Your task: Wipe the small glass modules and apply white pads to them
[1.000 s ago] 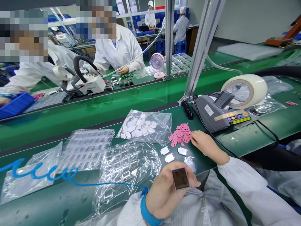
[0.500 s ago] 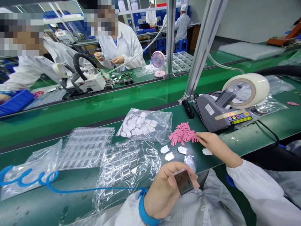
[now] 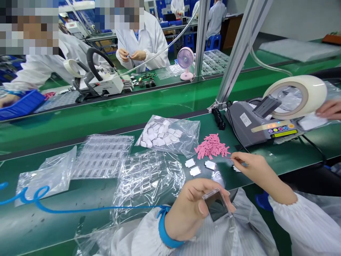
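Evidently, a square panel [image 3: 218, 207] in the left hand [image 3: 188, 206], a pink strip [image 3: 229, 158] in the right [image 3: 252, 166]

Beyond the right hand stands the grey tape dispenser [image 3: 246, 122]. Clear trays [image 3: 144, 174] in plastic lie to the left hand's left; farther ahead of it is a bag of white pieces [image 3: 170, 135]. The pink pile [image 3: 211, 146] sits just left of the right hand, with white tabs [image 3: 195, 171] nearer the left. The left fingers curl round the dark panel's edges; the right fingertips pinch the thin strip.

Bright, even indoor light, white glare on crinkled plastic bags [image 3: 170, 137], pixelated blocks upper left, stretched edges.
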Tool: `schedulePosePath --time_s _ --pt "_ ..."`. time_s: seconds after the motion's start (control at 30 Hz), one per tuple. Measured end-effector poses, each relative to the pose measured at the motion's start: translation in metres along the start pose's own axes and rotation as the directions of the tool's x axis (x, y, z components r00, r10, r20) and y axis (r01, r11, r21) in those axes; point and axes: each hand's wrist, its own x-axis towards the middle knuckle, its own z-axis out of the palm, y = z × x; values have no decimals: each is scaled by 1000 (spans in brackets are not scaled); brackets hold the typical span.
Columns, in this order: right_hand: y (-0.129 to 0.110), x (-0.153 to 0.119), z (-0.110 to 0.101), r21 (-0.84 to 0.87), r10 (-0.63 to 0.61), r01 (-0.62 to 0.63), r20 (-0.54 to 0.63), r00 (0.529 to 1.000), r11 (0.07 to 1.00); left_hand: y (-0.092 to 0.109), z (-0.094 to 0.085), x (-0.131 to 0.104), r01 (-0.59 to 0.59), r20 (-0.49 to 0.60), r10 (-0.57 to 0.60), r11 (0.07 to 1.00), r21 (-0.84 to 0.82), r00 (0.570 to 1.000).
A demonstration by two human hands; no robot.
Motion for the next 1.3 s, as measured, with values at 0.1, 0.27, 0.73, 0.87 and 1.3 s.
schedulePosePath --time_s 0.1,0.27,0.73,0.87,1.3 --pt "-2 -4 3 12 6 -6 -6 1000 1000 -1 0 -1 8 -6 -8 1000 -19 1000" --pt "-4 -1 16 16 -2 3 -76 997 1000 0 2 -1 25 -12 -26 999 -22 1000" --pt "-104 -14 -55 183 -329 350 -134 935 919 -2 3 3 80 -113 -79 997 3 991" --pt "-110 -13 -58 79 -365 378 -143 920 922 -1 7 4 86 -80 -85 996 3 993" --pt "-111 -32 -31 998 110 -62 63 992 -10 -3 6 5 -8 -88 14 998 59 996"
